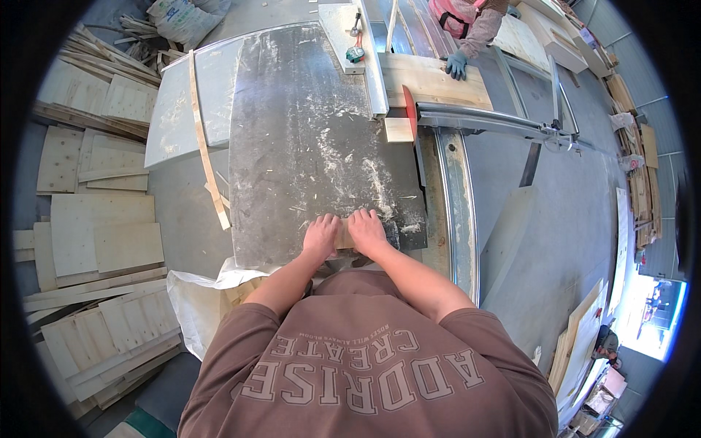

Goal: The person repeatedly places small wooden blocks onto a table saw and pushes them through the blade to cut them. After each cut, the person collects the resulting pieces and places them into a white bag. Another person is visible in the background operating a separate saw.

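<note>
At the near edge of the dark saw table (292, 146), my left hand (321, 236) and my right hand (366, 231) are close together. Their fingers curl over a small piece of wood (342, 235), one hand at each end. My hands and body hide most of that piece. Further off, a short wooden block (399, 130) lies beside the red blade guard (410, 111). Behind the guard a pale board (431, 77) rests on the machine, and a co-worker's gloved hand (456, 66) presses on it.
Sawdust and splinters litter the table. A long thin strip (201, 124) leans over its left wing. Stacked offcuts (109, 241) fill the left side. A metal sliding rail (458, 212) runs along the right. A tape measure (355, 54) sits on the far fence.
</note>
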{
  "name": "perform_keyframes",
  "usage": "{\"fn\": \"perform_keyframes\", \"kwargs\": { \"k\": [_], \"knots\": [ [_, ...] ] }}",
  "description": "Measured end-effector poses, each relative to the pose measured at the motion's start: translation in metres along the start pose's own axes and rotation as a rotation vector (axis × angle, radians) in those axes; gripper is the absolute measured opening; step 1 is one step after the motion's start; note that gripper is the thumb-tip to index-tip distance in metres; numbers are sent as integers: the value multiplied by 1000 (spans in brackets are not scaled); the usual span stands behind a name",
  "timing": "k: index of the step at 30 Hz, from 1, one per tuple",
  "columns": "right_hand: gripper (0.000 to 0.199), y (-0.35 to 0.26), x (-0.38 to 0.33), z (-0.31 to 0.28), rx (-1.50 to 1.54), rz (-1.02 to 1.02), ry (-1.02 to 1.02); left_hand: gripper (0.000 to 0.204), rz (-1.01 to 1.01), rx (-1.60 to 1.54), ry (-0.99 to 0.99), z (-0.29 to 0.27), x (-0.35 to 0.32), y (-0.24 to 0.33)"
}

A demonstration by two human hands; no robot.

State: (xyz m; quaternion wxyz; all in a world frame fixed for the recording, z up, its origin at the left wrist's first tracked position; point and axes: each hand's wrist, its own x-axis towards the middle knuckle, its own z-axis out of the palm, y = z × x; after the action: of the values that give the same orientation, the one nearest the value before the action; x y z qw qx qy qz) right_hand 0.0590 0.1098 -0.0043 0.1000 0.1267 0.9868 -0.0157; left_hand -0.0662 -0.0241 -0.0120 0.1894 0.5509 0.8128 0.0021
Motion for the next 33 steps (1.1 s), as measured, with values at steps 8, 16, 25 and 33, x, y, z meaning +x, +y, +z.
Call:
{"fn": "perform_keyframes", "kwargs": {
  "k": [8, 16, 25, 33],
  "knots": [
    [38, 2, 1, -1, 4, -6, -14, 90, -4, 8, -11, -2, 1, 0],
    [59, 1, 2, 7, -14, 5, -14, 95, -3, -14, -25, 4, 4, -2],
    [66, 4, 1, 15, 12, 15, -7, 93, 7, -41, 50, 15, -1, -2],
    [66, 12, 1, -1, 110, 7, -69, 86, -55, -1, 8, 13, 5, 3]
  ]
}}
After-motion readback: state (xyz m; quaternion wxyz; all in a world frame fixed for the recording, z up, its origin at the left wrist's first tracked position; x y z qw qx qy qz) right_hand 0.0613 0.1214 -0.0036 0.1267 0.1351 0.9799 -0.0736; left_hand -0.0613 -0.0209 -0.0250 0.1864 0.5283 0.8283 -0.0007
